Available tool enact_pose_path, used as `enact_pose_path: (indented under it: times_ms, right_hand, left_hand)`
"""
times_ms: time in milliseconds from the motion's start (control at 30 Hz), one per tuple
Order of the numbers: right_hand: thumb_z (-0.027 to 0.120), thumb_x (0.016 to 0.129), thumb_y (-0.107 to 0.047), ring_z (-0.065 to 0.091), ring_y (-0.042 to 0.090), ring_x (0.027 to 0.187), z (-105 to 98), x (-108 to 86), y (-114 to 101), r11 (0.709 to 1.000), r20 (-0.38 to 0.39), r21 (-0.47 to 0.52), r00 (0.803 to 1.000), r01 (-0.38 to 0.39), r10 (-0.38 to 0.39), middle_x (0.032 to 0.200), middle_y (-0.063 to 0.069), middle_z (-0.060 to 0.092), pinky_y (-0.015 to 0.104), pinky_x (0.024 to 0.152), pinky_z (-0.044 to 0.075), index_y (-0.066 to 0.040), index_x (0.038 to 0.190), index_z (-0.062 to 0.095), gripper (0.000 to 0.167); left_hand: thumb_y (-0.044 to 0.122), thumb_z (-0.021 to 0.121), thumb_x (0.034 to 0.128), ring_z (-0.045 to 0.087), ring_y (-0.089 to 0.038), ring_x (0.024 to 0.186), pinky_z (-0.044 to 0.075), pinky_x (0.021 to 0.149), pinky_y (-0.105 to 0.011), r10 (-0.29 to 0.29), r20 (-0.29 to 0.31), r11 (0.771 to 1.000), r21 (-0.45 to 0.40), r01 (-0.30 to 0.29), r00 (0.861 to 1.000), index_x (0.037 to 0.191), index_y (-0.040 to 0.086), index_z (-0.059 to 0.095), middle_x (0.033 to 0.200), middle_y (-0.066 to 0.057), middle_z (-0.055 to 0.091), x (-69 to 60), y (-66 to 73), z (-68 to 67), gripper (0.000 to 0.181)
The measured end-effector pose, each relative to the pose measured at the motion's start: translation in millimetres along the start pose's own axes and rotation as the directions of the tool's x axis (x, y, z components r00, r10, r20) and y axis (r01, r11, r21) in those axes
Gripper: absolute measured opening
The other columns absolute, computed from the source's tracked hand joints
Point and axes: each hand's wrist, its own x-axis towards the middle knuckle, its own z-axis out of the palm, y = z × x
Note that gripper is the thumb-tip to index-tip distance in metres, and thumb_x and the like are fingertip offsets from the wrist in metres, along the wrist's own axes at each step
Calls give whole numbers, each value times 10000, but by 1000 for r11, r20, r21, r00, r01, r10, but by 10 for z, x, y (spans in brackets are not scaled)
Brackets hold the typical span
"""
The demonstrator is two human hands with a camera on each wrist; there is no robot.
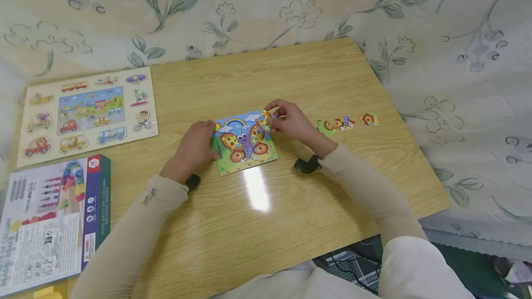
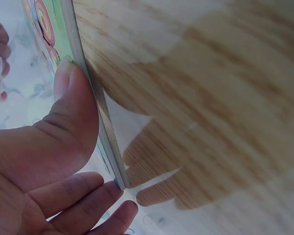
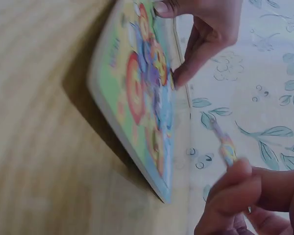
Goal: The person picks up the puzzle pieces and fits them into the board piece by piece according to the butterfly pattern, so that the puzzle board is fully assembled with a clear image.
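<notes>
My left hand (image 1: 193, 149) grips a butterfly puzzle board (image 1: 246, 146) by its left edge, thumb on the picture side. In the left wrist view the board's edge (image 2: 107, 120) stands tilted off the table. My right hand (image 1: 293, 121) pinches a small yellow and red puzzle piece (image 3: 228, 151) between thumb and finger, by the board's top right corner. In the right wrist view this piece is apart from the board. Loose puzzle pieces (image 1: 346, 123) in orange, purple and green lie on the table right of my right hand. A snail-like piece (image 1: 368, 119) lies farthest right.
At the left lies a wooden vehicle puzzle (image 1: 90, 106). Nearer to me is a beaded-column toy box (image 1: 97, 202), with a yellow object (image 1: 50, 292) by its lower edge. Floral fabric (image 1: 257, 8) borders the wooden table (image 1: 307, 225) at the back and right.
</notes>
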Motion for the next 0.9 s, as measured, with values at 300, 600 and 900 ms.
enact_pose_path:
  times_ms: [300, 600, 900]
  right_hand:
    - [622, 903, -49, 656, 207, 624, 146, -19, 111, 997, 49, 69, 998, -45, 42, 822, 174, 677, 297, 591, 575, -3, 1186, 551, 296]
    - [747, 825, -210, 563, 163, 648, 277, -5, 190, 929, -58, -367, 995, 52, -79, 750, 42, 644, 260, 599, 436, -78, 1009, 665, 240]
    - [771, 806, -275, 508, 153, 593, 305, 65, 209, 879, -58, -475, 994, 54, -92, 686, 10, 575, 269, 598, 403, -90, 1005, 640, 302]
  left_hand:
    - [196, 866, 692, 345, -434, 1368, 265, 1175, -473, -3, 2, 1000, -2, 3, 1000, 1404, -119, 376, 1468, -270, 390, -8, -16, 9, 920]
    - [189, 866, 692, 356, -437, 1360, 272, 1171, -476, 11, -3, 1000, 3, -11, 1000, 1388, -118, 400, 1462, -274, 397, -25, 4, -6, 892]
    - [183, 862, 699, 352, -438, 1362, 275, 1170, -476, 0, 13, 1000, 5, 0, 1000, 1388, -118, 401, 1468, -270, 390, -21, 28, -24, 882]
